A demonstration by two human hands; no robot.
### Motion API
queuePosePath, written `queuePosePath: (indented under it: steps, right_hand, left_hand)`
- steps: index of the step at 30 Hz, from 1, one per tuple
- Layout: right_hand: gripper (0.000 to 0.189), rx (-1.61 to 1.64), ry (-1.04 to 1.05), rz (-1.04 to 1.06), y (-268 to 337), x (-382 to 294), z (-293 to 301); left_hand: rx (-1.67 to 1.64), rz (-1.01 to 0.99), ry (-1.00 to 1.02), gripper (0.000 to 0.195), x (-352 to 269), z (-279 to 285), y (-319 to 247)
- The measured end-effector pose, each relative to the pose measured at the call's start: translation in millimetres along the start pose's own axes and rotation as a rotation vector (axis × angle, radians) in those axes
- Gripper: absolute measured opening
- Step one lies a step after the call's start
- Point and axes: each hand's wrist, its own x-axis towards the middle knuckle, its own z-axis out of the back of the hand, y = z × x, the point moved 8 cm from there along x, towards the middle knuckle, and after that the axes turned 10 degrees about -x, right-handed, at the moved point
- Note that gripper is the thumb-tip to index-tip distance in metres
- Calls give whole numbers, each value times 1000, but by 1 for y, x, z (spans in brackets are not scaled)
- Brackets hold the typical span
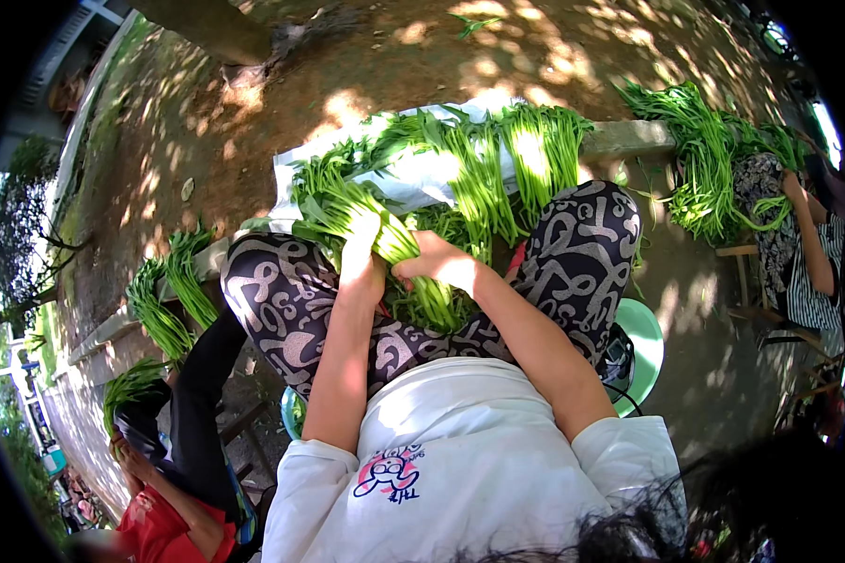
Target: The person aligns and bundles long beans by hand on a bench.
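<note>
A bunch of long-stemmed leafy greens (355,204), apparently water spinach, lies slantwise over my lap. Its leaves point to the upper left and the stem ends toward my waist. My left hand (363,262) is wrapped around the bunch from the left. From the other side my right hand (433,259) grips the same stems a little lower, its thumb across them. Between my knees lie more loose greens (436,224), partly hidden by the bunch. Several bundles of greens (475,176) rest on a white plastic sheet (422,184) beyond my hands.
A concrete ledge (627,138) runs across behind my knees. A light green basin (641,338) stands by my right thigh with a dark object in it. At left, a person in a red shirt (172,517) holds greens; at right, another person sits beside a large heap of greens (704,169).
</note>
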Motion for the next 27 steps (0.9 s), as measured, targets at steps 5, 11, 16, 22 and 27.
queuePosePath:
  steps: [5,11,16,22,27]
  right_hand:
    - [18,233,-68,30,-14,11,33]
    - [21,92,-235,16,11,37,69]
    - [22,9,-272,247,49,82,107]
    - [19,135,-285,345,57,128,128]
    - [22,-48,-355,-128,-69,166,148]
  left_hand:
    - [212,91,-203,45,-15,27,22]
    - [200,116,-218,44,-24,24,21]
    - [201,147,-207,37,-24,23,23]
    - [172,158,-212,30,-25,31,26]
    - [159,164,-263,29,-30,39,24]
